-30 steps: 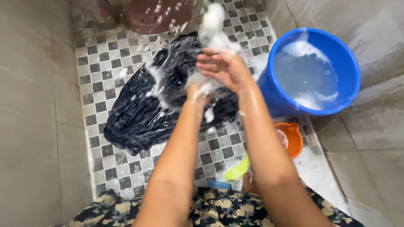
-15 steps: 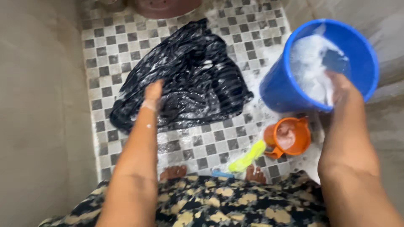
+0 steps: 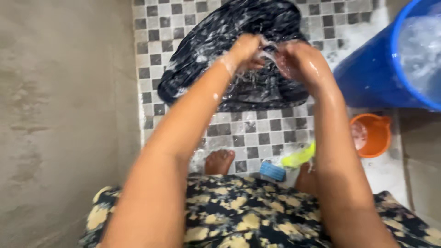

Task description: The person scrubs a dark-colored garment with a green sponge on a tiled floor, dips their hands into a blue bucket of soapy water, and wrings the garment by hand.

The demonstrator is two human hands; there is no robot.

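Upper centre of frame: left hand (image 3: 245, 49) and right hand (image 3: 294, 57) gripped wet black cloth (image 3: 220, 50) on checkered floor (image 3: 257, 133), fingers closed on folds. Scrubbing step seemingly underway; next move needs rubbing, rinse from blue bucket (image 3: 376, 73).

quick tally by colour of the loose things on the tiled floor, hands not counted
black: 1, the wet soapy cloth that the left hand and right hand press on
blue: 2, the bucket and the small brush
orange: 1, the mug
yellow-green: 1, a small plastic piece
total: 5
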